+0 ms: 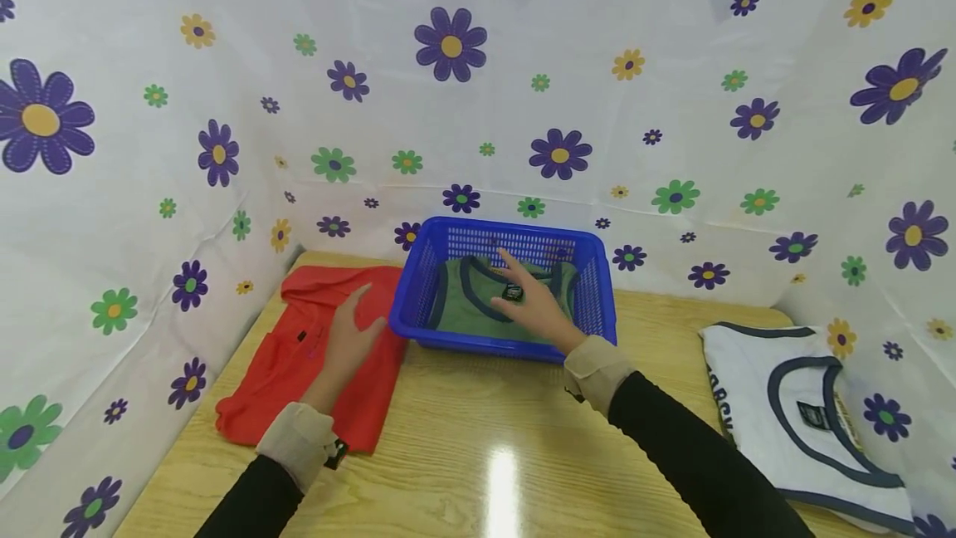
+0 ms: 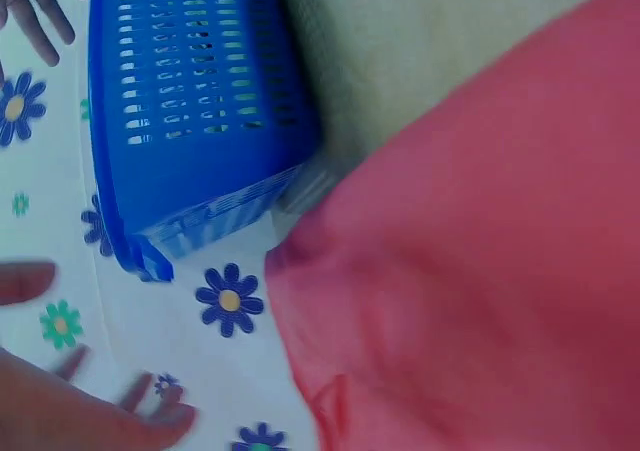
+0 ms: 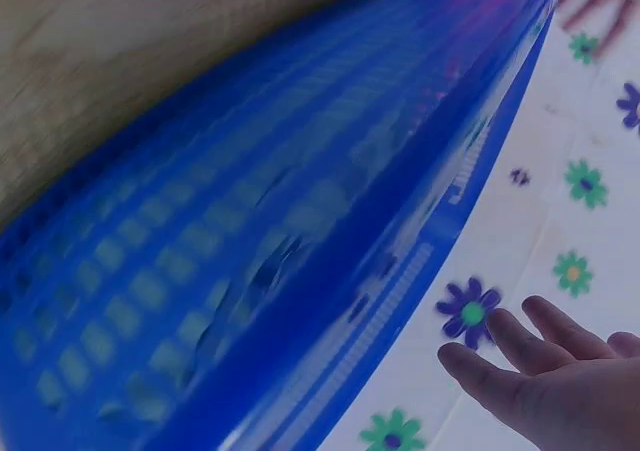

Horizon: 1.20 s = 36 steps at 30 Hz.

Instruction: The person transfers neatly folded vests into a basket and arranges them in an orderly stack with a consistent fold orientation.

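Note:
A blue plastic basket (image 1: 478, 344) stands near the back of the table, with a folded green shirt (image 1: 470, 305) inside, its dark neckline and label facing up. Above the basket is my right hand (image 1: 536, 305), fingers spread and nothing in them. To the basket's left a folded red shirt (image 1: 299, 372) lies flat on the table. My left hand (image 1: 347, 347) hovers over that shirt's right side, thumb and fingers apart, holding nothing. In the left wrist view the left hand (image 2: 80, 411) appears beside the basket's end; the right wrist view shows the right hand (image 3: 560, 381) with relaxed fingers.
A white shirt (image 1: 784, 413) with dark trim lies folded at the table's right side. The wooden table (image 1: 463, 422) meets a white flower-printed cloth (image 1: 493, 123) hanging behind and at both sides. Light glares off the table's front.

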Tool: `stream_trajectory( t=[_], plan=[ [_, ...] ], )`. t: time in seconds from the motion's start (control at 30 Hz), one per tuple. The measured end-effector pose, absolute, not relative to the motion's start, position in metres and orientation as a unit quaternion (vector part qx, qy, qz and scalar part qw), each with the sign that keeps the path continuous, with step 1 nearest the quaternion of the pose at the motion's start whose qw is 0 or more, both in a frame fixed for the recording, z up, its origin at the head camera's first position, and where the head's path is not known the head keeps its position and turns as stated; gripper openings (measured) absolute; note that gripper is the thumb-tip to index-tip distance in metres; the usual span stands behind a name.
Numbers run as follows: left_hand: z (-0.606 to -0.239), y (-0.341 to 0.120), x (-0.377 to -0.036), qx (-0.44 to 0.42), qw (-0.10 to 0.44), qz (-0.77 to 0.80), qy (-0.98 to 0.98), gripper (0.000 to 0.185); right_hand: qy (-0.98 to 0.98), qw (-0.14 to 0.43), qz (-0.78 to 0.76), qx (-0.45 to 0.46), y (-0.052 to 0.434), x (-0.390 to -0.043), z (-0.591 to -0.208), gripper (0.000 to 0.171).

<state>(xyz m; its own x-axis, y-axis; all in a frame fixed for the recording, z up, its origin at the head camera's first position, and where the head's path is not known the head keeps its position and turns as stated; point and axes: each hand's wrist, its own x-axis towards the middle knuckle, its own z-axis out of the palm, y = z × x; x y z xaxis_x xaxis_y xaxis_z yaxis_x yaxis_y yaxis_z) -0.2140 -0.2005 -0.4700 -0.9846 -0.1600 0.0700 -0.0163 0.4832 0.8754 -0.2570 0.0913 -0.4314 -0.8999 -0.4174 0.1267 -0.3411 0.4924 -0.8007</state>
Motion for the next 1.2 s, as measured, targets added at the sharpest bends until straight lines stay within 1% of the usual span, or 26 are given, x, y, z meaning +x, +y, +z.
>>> stream_trajectory(
  t=[0.1, 0.2, 0.33, 0.53, 0.7, 0.8, 0.93, 1.07, 1.2],
  plan=[
    [-0.477, -0.209, -0.196, 0.118, 0.006, -0.557, -0.822, 0.054, 0.851, 0.042, -0.464, -0.241, 0.079, -0.249, -0.433, 0.076],
    [-0.483, -0.215, -0.178, 0.134, -0.034, -0.565, -0.814, 0.052, 0.841, 0.044, -0.474, -0.256, 0.066, -0.242, -0.435, 0.075],
    [-0.494, -0.224, -0.16, 0.12, -0.032, -0.534, -0.836, 0.052, 0.844, 0.044, -0.448, -0.292, 0.046, -0.231, -0.436, 0.076],
    [-0.496, -0.233, -0.136, 0.177, -0.035, -0.553, -0.813, 0.053, 0.861, 0.034, -0.344, -0.375, 0.008, -0.216, -0.439, 0.076],
    [-0.495, -0.236, -0.117, 0.214, -0.02, -0.535, -0.817, 0.054, 0.856, 0.032, -0.261, -0.446, -0.023, -0.2, -0.445, 0.072],
    [-0.497, -0.236, -0.111, 0.255, -0.014, -0.52, -0.815, 0.06, 0.85, 0.042, -0.232, -0.471, -0.038, -0.193, -0.451, 0.071],
    [-0.502, -0.235, -0.107, 0.337, -0.014, -0.542, -0.77, 0.078, 0.844, 0.071, -0.213, -0.487, -0.054, -0.191, -0.465, 0.069],
    [-0.507, -0.236, -0.104, 0.403, -0.019, -0.583, -0.705, 0.095, 0.856, 0.108, -0.184, -0.47, -0.064, -0.194, -0.485, 0.069],
    [-0.509, -0.233, -0.102, 0.42, -0.01, -0.63, -0.653, 0.105, 0.871, 0.131, -0.168, -0.442, -0.067, -0.199, -0.505, 0.068]
  ],
)
